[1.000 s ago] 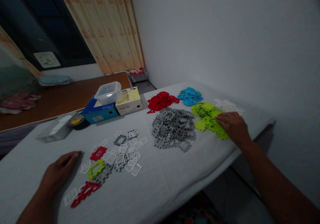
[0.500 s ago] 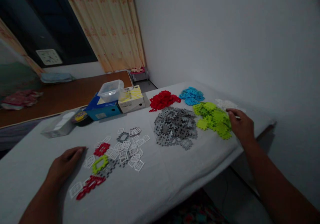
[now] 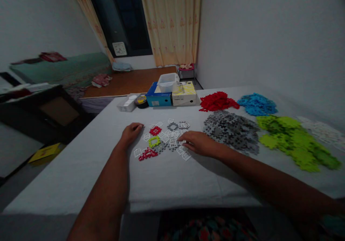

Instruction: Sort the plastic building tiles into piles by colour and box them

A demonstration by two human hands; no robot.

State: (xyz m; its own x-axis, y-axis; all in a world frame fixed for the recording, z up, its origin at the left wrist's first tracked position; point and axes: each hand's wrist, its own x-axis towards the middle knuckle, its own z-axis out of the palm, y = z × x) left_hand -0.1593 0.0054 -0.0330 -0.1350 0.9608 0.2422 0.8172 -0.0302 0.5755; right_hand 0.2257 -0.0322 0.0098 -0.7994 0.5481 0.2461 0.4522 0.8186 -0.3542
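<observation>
My right hand [image 3: 198, 142] reaches over a scatter of small white window-frame pieces [image 3: 172, 134], its thumb and forefinger drawn close together; whatever lies between them is too small to make out. Loosely curled, my left hand [image 3: 132, 131] rests on the tablecloth left of this scatter, with nothing seen in it. Between the hands lie a red square plate [image 3: 155, 130], a lime-green open frame [image 3: 154, 142], a grey open frame [image 3: 173, 126] and a toothed red piece [image 3: 148, 154]. Some grey plates [image 3: 161, 148] lie partly under the white pieces.
On the right are piles of red [image 3: 217, 101], blue [image 3: 257, 103], grey [image 3: 231, 131], lime-green [image 3: 296, 138] and white pieces [image 3: 323, 128]. Along the back stand a blue box [image 3: 159, 100], a yellow-white box [image 3: 184, 94], a clear tub [image 3: 168, 82], a roll of tape [image 3: 142, 101] and a white container [image 3: 128, 103].
My right hand has moved left from beside the lime-green and white piles to the scattered white pieces. The view has turned left. My left hand still rests beside the pieces.
</observation>
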